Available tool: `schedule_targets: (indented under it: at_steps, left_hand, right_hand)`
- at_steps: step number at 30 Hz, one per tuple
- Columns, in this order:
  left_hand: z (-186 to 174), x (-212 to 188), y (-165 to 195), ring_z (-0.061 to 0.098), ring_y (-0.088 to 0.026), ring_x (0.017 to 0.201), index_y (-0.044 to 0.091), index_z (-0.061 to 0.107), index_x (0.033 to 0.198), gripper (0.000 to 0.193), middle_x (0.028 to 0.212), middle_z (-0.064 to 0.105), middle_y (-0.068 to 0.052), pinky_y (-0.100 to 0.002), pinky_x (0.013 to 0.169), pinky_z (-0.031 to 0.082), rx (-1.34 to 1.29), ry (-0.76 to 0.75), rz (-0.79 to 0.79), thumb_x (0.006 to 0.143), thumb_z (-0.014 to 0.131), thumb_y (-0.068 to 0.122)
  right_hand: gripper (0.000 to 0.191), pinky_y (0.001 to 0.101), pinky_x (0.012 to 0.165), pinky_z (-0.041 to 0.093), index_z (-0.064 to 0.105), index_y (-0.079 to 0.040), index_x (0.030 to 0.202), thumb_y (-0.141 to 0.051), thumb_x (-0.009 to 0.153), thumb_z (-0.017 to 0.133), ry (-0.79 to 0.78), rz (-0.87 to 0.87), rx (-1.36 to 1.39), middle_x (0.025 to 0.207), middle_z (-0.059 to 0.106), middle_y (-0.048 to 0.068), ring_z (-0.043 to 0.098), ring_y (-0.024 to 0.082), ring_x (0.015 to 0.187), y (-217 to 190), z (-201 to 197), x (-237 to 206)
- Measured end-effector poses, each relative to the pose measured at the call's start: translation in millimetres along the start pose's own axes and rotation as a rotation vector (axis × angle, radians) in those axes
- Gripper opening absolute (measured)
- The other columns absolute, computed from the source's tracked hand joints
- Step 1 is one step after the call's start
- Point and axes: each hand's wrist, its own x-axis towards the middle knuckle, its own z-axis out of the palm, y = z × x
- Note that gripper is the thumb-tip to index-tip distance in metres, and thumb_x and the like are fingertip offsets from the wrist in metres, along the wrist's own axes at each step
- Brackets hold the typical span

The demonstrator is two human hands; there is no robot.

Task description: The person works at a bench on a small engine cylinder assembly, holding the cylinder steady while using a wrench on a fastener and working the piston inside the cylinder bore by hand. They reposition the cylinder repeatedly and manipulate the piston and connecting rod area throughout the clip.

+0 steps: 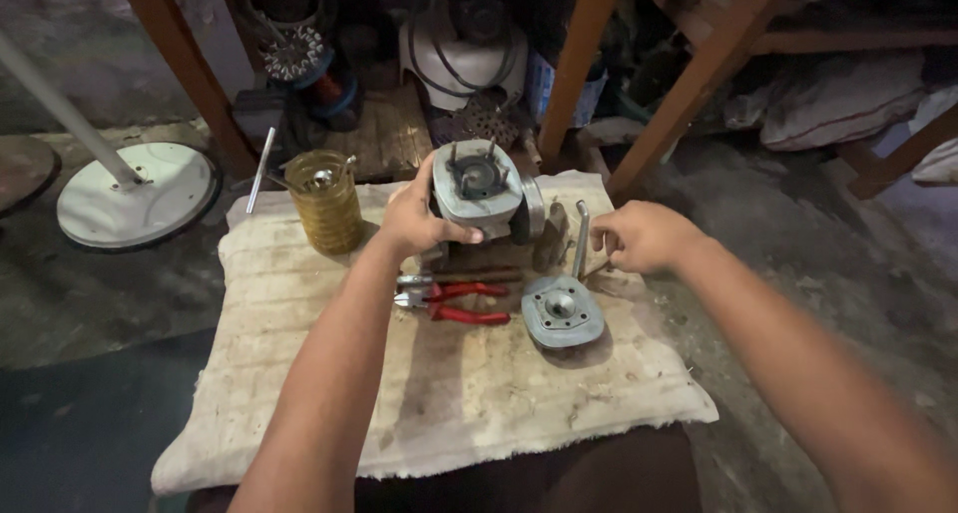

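My left hand (pixel 417 219) reaches forward, wrapped round the grey motor housing (pixel 477 186); my right hand (pixel 644 236), fingers curled, pinches the upright metal wrench (pixel 581 239) beside it.

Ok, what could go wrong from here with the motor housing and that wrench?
The motor housing is steadied only by the left hand and looks tilted; it may tip off its rest. The right hand works an upright metal wrench; a slip could knock the loose end cover or the red-handled pliers.
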Motion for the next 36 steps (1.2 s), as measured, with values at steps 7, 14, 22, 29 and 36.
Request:
schedule_targets:
  at_steps: [7,14,22,29,36]
  left_hand:
    - [1.2,0.1,-3.8,0.065,-0.032,0.126,0.021,0.040,0.155,0.129,0.129,0.072,-0.012,-0.037,0.108,0.046,0.030,-0.002,0.021,0.040,0.098,0.039]
    - [1.3,-2.1,-0.7,0.062,-0.033,0.127,0.023,0.038,0.155,0.131,0.131,0.070,-0.013,-0.038,0.108,0.044,0.075,-0.007,0.013,0.040,0.099,0.037]
    - [0.4,-5.2,6.0,0.063,-0.032,0.128,0.022,0.040,0.154,0.129,0.130,0.071,-0.012,-0.037,0.109,0.044,0.019,0.009,0.015,0.041,0.099,0.037]
    - [3.8,-3.1,1.8,0.062,-0.033,0.126,0.021,0.039,0.153,0.130,0.129,0.071,-0.013,-0.039,0.108,0.044,0.055,0.031,0.001,0.039,0.100,0.035]
    - [11.1,9.9,-37.2,0.064,-0.038,0.122,0.020,0.030,0.162,0.130,0.127,0.071,-0.018,-0.042,0.105,0.046,0.184,0.006,0.072,0.052,0.096,0.040]
  right_hand:
    - [0.026,0.0422,0.074,0.056,0.077,-0.010,0.096,-0.005,0.078,0.059,0.370,-0.017,-0.018,0.089,0.073,0.013,0.070,0.029,0.081,-11.3,-46.5,-3.8]
    - [0.037,0.0408,0.085,0.053,0.076,-0.008,0.109,0.003,0.080,0.055,0.803,-0.111,0.119,0.099,0.063,0.016,0.064,0.032,0.096,-64.8,-11.1,39.2]
    - [0.029,0.0371,0.085,0.053,0.071,-0.005,0.102,0.006,0.081,0.054,0.902,-0.059,0.536,0.097,0.066,0.012,0.067,0.028,0.093,-66.7,36.1,64.8]
    - [0.029,0.0380,0.086,0.053,0.075,-0.006,0.099,0.009,0.082,0.057,0.980,-0.265,0.300,0.100,0.064,0.013,0.065,0.030,0.096,-86.8,30.8,34.5]
    - [0.029,0.0440,0.085,0.053,0.074,-0.008,0.101,-0.008,0.072,0.067,0.936,-0.352,0.052,0.101,0.067,0.011,0.062,0.033,0.097,-170.6,32.3,46.8]
